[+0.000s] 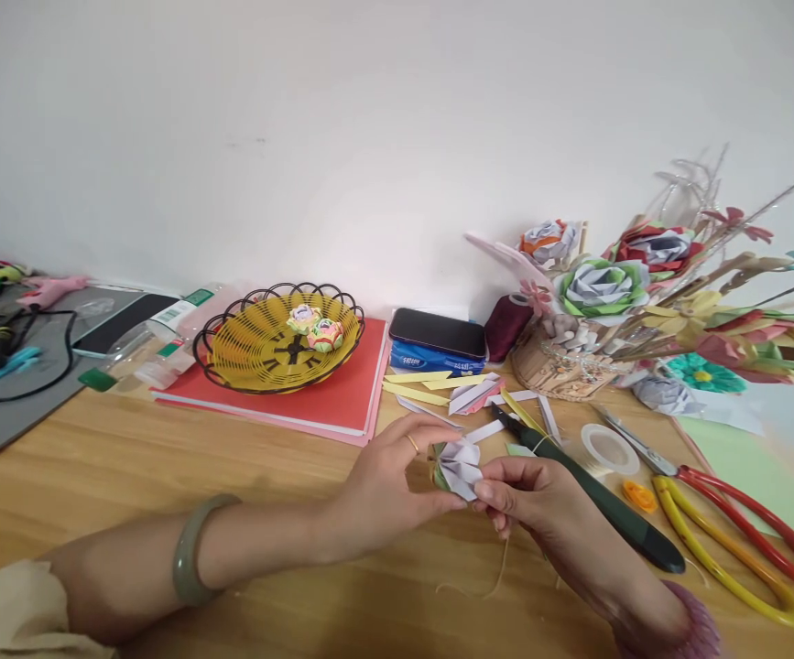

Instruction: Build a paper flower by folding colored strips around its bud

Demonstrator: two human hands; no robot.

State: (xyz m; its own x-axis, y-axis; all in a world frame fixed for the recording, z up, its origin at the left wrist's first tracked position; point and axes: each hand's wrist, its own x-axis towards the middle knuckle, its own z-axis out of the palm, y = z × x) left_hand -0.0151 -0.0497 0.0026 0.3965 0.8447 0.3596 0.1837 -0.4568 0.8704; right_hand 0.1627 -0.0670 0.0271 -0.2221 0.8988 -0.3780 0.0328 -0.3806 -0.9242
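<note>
A small folded paper flower [461,467], white with green at its left side, is held above the wooden table between both hands. My left hand [397,471] grips it from the left, thumb below and fingers above. At its lower right edge, my right hand [530,499] pinches the paper between thumb and forefinger. A thin thread [499,572] hangs below the right hand and curls on the table. Just behind the hands lie a dark green cutter [595,494] and several paper strips [438,389].
Scissors [705,494] with red and yellow handles lie at right, near a thread spool [609,450]. A yellow basket [259,352] holding two paper balls stands on red paper [300,410]. A phone [438,331] rests on a blue pack. Paper flowers [603,288] fill a pot.
</note>
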